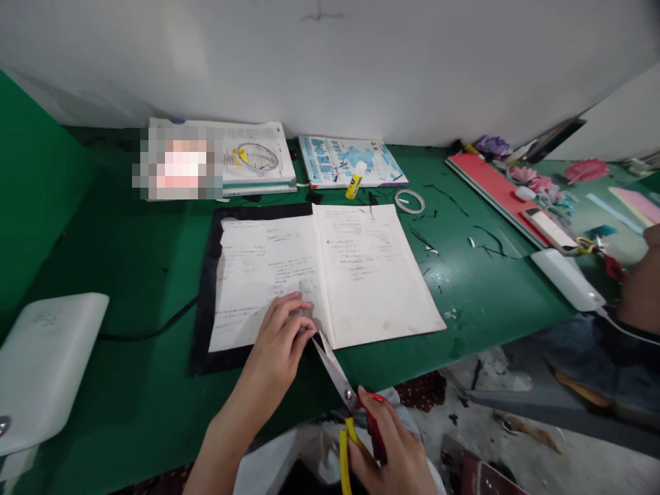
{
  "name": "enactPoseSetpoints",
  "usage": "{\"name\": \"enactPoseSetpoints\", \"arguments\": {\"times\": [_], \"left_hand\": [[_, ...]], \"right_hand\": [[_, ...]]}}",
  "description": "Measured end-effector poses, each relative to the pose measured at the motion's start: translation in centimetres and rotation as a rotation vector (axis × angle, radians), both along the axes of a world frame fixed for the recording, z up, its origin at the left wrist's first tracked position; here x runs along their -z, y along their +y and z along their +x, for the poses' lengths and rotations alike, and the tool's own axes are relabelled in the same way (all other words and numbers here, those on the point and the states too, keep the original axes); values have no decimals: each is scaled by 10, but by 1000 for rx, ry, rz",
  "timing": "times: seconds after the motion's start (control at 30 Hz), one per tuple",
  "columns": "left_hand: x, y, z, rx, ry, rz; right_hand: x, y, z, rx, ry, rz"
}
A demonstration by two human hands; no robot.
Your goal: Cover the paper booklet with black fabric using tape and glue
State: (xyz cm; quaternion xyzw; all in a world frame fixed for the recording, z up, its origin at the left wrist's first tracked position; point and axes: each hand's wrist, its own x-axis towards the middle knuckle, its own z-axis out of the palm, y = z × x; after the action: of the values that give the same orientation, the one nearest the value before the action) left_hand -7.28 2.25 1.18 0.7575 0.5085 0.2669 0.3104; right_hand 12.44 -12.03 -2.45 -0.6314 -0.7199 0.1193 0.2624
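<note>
An open booklet (371,289) with printed white pages lies on the green table. Its left half rests on a black sheet (205,309) that sticks out as a border at the left, top and bottom. My left hand (282,328) lies over the lower left page, thumb and forefinger pinching the black sheet by the booklet's fold. In my right hand (394,447) is a pair of scissors (335,371) with red and yellow handles. Its blades point up to the pinched spot beside my left fingertips, and the black edge there is partly hidden by my fingers.
Behind the booklet are a glue stick (355,180), a tape roll (410,201) and books (355,161). Black scraps (425,240) are scattered rightward. White devices (567,278) and a red folder (495,196) lie right, near another person's arm (642,289). A white box (56,364) stands left.
</note>
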Motion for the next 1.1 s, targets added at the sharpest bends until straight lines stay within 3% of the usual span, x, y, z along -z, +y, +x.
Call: {"name": "enactPoseSetpoints", "arguments": {"times": [0.47,0.67,0.87,1.1], "left_hand": [[2,0,-2,33,-4,16],[1,0,-2,42,1,25],[2,0,-1,30,4,24],[1,1,-1,17,-6,14]], "right_hand": [[-5,2,5,-7,-56,0],[-11,8,18,-143,-116,-50],[-14,10,20,-181,-88,-54],[-6,2,12,-57,-15,-44]]}}
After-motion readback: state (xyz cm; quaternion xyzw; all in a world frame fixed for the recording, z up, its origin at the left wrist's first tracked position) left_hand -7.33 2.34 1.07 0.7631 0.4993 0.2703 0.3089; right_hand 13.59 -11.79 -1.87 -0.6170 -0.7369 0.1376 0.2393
